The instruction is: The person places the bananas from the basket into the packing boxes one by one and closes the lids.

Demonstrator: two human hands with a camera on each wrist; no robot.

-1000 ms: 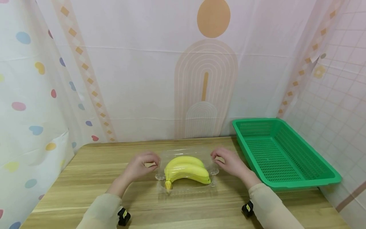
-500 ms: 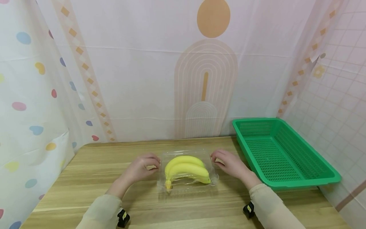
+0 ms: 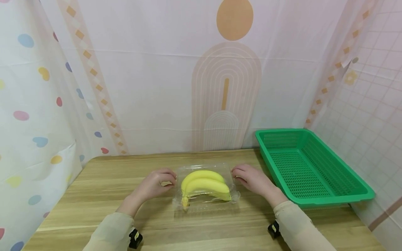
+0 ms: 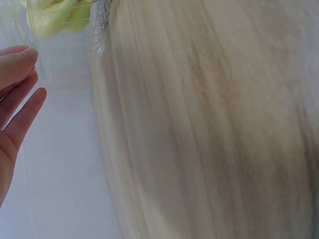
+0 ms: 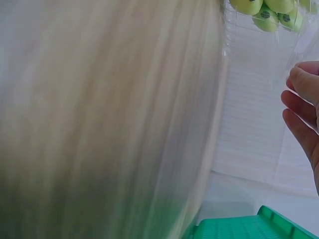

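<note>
A bunch of yellow bananas point(image 3: 205, 186) lies in a clear plastic clamshell box point(image 3: 205, 210) at the middle of the table. The box's clear lid point(image 3: 230, 171) lies over the fruit. At the lid's left side my left hand point(image 3: 158, 183) pinches the edge; the left wrist view shows thumb and index finger point(image 4: 20, 64) together on the plastic. My right hand point(image 3: 251, 178) pinches the opposite side, thumb and fingertips point(image 5: 301, 79) meeting there in the right wrist view. Green banana tips point(image 5: 266, 19) show through the plastic. Whether the lid is fully seated cannot be told.
A green plastic basket point(image 3: 326, 202) with slotted walls stands on the right of the wooden table point(image 3: 103, 188), close to my right forearm. Patterned curtains point(image 3: 150, 87) hang behind the table and at both sides.
The lid has come down and towards me over the bananas, mostly in the first half second. Both hands have kept their hold and hardly shifted.
</note>
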